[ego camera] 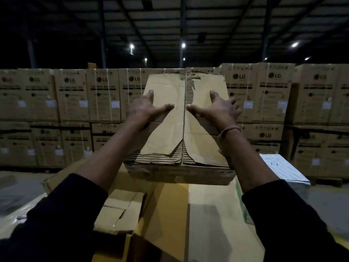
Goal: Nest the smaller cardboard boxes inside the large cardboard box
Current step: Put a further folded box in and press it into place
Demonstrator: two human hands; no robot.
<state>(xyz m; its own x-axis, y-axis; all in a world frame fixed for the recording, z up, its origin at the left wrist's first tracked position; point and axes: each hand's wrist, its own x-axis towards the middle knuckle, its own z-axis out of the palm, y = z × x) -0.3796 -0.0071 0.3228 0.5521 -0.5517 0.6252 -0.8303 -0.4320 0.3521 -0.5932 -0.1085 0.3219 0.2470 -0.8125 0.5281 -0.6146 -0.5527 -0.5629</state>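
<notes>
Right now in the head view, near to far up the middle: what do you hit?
Open large cardboard box with a smaller box inside at left → worn smaller cardboard box held above it, left hand and right hand spread on its top → wall of stacked LG cartons.

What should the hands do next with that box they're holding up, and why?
Probably lower it a little. Both hands, left and right, press flat on the torn small box, held above the big box that lies open below. It isn't inside yet, so easing it down looks like the next step.
</notes>
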